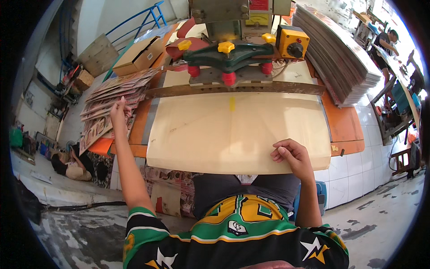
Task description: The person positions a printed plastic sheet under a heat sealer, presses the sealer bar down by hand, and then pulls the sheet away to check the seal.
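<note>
My left hand reaches over a fanned stack of printed card sheets on the left side of the table. Its fingers are drawn together at the stack's right part; what lies between them, if anything, is hidden. Above the near right part of a wide cream sheet, my right hand has its fingers curled in toward the thumb, with nothing seen in them. The cream sheet covers the middle of the table and its near edge hangs over the front. A yellow mark shows near its far edge.
A press with a dark green frame and metal bar spans the far side. Beside it sits a yellow control box. A tall stack of sheets stands right, an open carton left. Other people are in the background.
</note>
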The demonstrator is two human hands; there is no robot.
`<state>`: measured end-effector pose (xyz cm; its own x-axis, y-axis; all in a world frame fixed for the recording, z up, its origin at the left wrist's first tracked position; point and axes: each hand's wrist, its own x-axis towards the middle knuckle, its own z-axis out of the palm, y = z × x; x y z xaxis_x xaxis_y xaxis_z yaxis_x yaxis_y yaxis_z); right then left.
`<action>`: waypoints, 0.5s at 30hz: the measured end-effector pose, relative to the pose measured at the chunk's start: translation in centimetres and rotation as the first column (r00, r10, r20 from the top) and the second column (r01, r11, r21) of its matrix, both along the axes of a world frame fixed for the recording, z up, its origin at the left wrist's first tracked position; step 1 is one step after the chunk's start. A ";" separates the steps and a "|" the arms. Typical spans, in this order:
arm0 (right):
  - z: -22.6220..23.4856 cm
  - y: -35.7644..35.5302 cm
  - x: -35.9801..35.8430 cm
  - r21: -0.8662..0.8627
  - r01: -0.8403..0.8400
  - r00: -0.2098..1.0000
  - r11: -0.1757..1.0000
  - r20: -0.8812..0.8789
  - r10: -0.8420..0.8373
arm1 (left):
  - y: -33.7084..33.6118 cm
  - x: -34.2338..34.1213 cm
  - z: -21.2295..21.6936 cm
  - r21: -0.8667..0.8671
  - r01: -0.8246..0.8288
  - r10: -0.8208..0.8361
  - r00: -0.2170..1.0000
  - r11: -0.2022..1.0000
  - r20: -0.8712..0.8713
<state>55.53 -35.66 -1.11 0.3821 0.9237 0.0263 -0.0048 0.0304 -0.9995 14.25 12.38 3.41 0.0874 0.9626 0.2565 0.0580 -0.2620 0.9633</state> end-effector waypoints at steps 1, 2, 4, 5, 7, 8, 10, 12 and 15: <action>0.0 -0.1 0.1 0.004 0.008 1.000 1.000 0.001 -0.008 | -1.7 1.6 0.6 -0.012 -0.031 0.031 0.999 0.999 0.008; 0.0 -0.2 0.1 0.009 0.011 1.000 1.000 -0.002 -0.010 | -3.1 1.5 1.0 0.010 -0.022 0.022 1.000 1.000 -0.007; -0.2 0.0 -0.1 0.025 -0.009 1.000 1.000 -0.003 0.009 | -5.7 1.6 0.8 0.046 0.016 -0.014 1.000 0.999 -0.028; -0.2 0.1 -0.1 0.032 -0.013 1.000 0.999 0.001 0.013 | -7.2 1.7 0.5 0.069 -0.009 0.013 0.998 0.998 -0.056; -0.1 0.2 0.0 0.017 -0.019 1.000 1.000 0.014 0.019 | -10.6 2.7 0.1 0.080 -0.022 0.030 0.995 0.997 -0.100; -0.1 0.1 0.0 0.011 -0.020 1.000 1.000 0.018 0.020 | -12.6 3.6 -0.1 0.071 -0.017 0.025 0.992 0.997 -0.120; 0.2 0.1 0.1 0.009 -0.048 0.999 0.999 0.005 0.048 | -15.4 4.0 -1.6 0.105 -0.019 0.036 0.987 0.994 -0.159; 0.3 -0.1 0.3 0.015 -0.076 0.997 0.997 0.006 0.076 | -17.3 4.2 -3.6 0.087 0.035 -0.020 0.986 0.996 -0.166; 1.0 -0.3 0.5 0.004 -0.102 0.994 0.995 -0.031 0.102 | -20.0 5.1 -6.6 0.016 0.044 -0.042 0.994 0.999 -0.104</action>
